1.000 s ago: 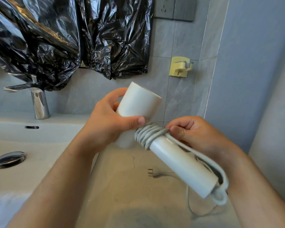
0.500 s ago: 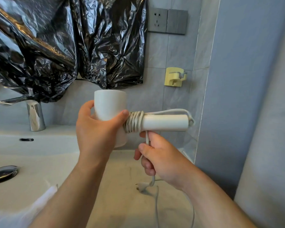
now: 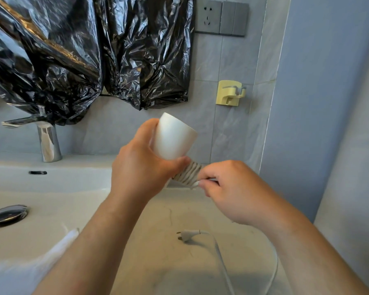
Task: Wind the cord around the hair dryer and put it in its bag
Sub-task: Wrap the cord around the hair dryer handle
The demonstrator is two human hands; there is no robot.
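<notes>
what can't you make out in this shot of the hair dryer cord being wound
Head view only.
- Handle of the hair dryer: hidden behind the right hand, past the coils of the cord.
- Slack beyond the plug: cut off by the bottom edge, so the length left is unknown.
- White thing at bottom left: blurred and cut by the edge, not identifiable.
- Wall behind the black plastic sheet: covered by it.

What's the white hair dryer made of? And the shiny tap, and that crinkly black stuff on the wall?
Hair dryer: probably hard plastic, smooth and matte white, with soft, even shading.
Tap: metal, likely chrome-plated, since it mirrors the room.
Black sheet: thin plastic film, like a bin bag, glossy with sharp wrinkles.
</notes>
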